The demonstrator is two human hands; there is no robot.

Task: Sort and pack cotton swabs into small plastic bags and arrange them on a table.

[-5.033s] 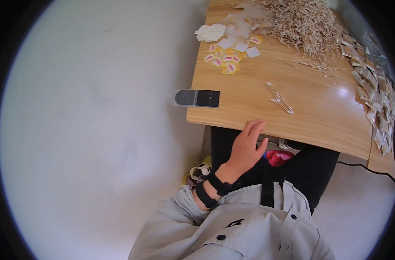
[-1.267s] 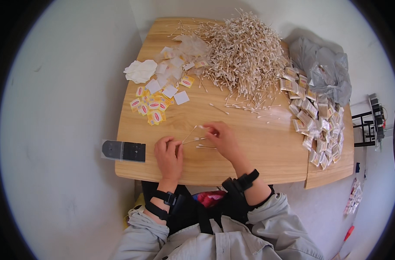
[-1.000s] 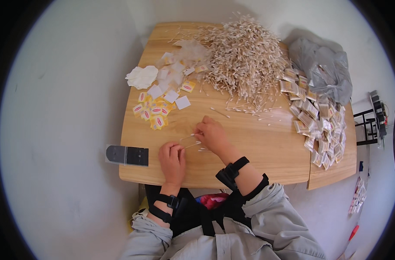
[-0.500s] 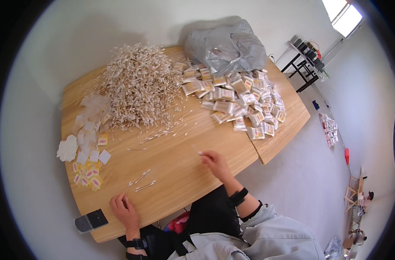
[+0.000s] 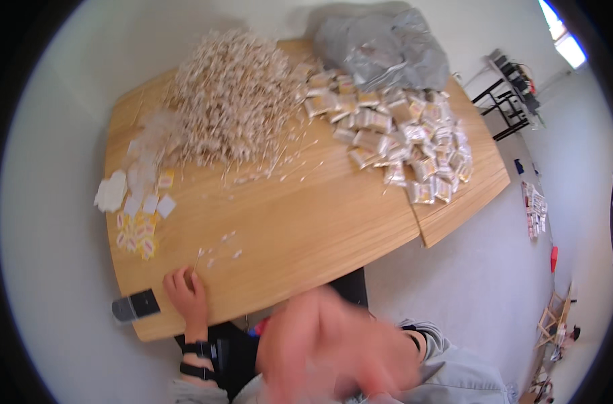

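The left hand (image 5: 185, 293) is resting on the near left part of the wooden worktop (image 5: 306, 222), fingers curled around the near end of one thin stick (image 5: 197, 258), and that stick is pointing away from the person, its long axis running near to far with a slight lean to the right. A few more loose sticks (image 5: 227, 246), too small to count, are lying just right of it. The right hand (image 5: 333, 350) is sweeping close under the camera as one big blur, so whether it is open or closed cannot be told. One dark phone (image 5: 135, 306) is sitting just left of the left hand at the worktop's near edge. Far off, one large heap of sticks (image 5: 229, 101) is spreading across the far left, one spread of small clear packets (image 5: 401, 145) is covering the far right, and one grey bag (image 5: 380, 47) is slumping beyond them. Small yellow and white labels (image 5: 139, 215) are scattered along the left edge, too many to count.
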